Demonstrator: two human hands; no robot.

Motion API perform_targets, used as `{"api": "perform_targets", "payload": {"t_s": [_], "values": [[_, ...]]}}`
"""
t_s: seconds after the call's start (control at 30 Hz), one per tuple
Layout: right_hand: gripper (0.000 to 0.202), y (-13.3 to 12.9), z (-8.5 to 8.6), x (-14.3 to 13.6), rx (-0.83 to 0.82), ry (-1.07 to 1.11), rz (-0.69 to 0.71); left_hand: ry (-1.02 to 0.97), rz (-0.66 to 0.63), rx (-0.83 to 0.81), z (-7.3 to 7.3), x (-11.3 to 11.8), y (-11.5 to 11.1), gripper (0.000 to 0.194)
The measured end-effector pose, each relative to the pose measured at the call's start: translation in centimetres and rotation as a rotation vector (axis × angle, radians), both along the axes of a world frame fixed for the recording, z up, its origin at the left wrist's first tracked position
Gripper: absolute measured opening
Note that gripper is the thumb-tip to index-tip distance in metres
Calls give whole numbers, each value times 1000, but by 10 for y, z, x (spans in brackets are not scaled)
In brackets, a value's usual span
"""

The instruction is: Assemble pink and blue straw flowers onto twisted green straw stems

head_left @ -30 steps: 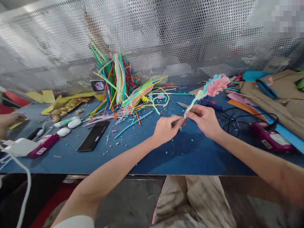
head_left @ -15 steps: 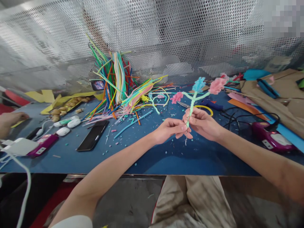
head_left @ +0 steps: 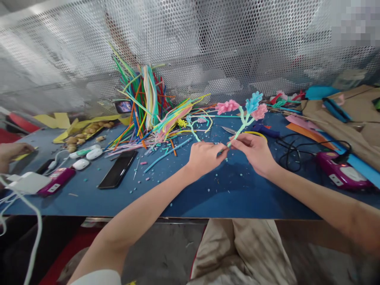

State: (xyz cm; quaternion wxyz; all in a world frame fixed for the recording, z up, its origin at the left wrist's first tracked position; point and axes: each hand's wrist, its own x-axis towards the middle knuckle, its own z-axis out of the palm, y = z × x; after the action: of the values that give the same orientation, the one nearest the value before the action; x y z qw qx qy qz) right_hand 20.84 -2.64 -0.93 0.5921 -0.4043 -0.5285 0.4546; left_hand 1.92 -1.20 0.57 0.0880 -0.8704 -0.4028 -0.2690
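Between my hands is a pipe-cleaner flower sprig (head_left: 244, 122), with a pale green twisted stem and three fluffy heads: two pink and one blue. It leans up to the right. My left hand (head_left: 206, 158) is closed around the stem's lower end, which its fingers mostly hide. My right hand (head_left: 252, 151) pinches the stem just above, thumb and fingers pressed together. Behind the hands, scissors (head_left: 258, 134) with yellow handles lie partly hidden by my right hand. A smaller pipe-cleaner sprig (head_left: 194, 132) with yellow, blue and pink heads lies beyond my left hand.
Bundled pipe cleaners (head_left: 150, 99) stand at the back left, before a perforated metal screen (head_left: 237, 51). A black phone (head_left: 118, 169) lies left of my forearm. Purple power strips (head_left: 341, 170) with cables sit at the right and left. Another person's hand (head_left: 14, 152) is at far left.
The flower sprig has tilted to the right and turned, so its heads sit differently. My left hand has shifted slightly up and left, its back now facing up over the stem's end.
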Motion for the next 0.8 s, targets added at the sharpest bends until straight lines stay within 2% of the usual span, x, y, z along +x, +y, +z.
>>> {"api": "perform_targets", "payload": {"t_s": [0.1, 0.23, 0.33, 0.43, 0.53, 0.6, 0.67, 0.7, 0.8], "values": [[17, -1, 1, 0, 74, -43, -17, 22, 18, 35, -2, 1, -2, 32], [12, 0, 3, 4, 151, -169, 8, -75, -2, -121, -1, 1, -5, 30], [12, -1, 5, 6, 169, -200, 43, -196, -103, -353, 4, 1, -7, 31], [13, -2, 8, 6, 150, -137, 92, -373, -248, -649, 10, 0, -6, 34], [14, -4, 12, 6, 68, 18, 244, -573, -401, -942, 10, 0, -5, 38], [15, -5, 13, 5, -7, 126, 387, -669, -475, -1077, 7, 1, -4, 41], [17, -5, 13, 5, -63, 180, 472, -708, -498, -1124, 4, 2, -4, 42], [19, -5, 12, 5, -72, 178, 468, -708, -488, -1109, 3, 3, -4, 42], [24, -1, 6, 5, -49, 81, 308, -635, -409, -963, 2, 3, -3, 42]]}}
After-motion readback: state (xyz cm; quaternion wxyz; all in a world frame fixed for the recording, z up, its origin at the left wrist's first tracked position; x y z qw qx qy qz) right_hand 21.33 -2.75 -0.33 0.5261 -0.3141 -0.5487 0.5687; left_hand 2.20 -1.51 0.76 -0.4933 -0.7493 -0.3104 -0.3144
